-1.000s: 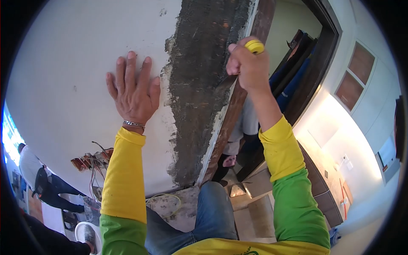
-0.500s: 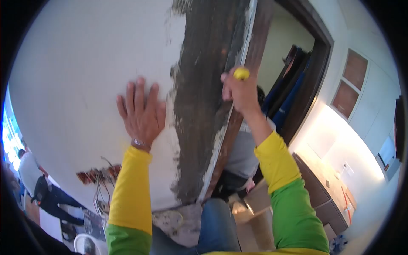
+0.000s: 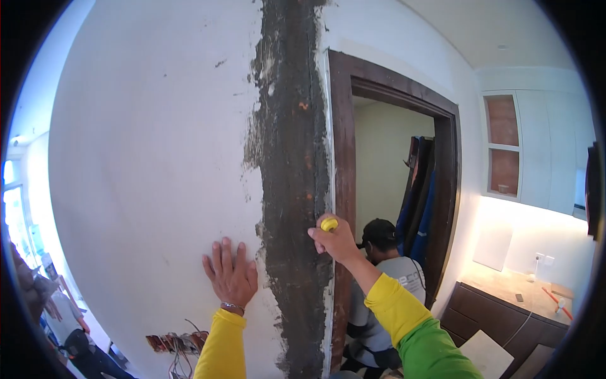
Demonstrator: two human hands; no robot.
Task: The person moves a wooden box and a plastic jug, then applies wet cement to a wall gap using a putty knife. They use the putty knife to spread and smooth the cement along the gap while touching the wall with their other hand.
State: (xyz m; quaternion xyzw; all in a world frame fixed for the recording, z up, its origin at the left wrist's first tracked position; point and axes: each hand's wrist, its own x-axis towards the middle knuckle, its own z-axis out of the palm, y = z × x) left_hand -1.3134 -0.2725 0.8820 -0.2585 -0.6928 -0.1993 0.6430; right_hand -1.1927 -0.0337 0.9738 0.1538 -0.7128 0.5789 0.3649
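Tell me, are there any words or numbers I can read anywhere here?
No text can be read for sure.
Grey shirt of the person in the doorway: pale letters on the back, too blurred and partly hidden to read.
Wall, yellow tool, cabinets: no writing visible.

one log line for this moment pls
left hand flat on white wall | right hand grips yellow-handled tool at dark strip
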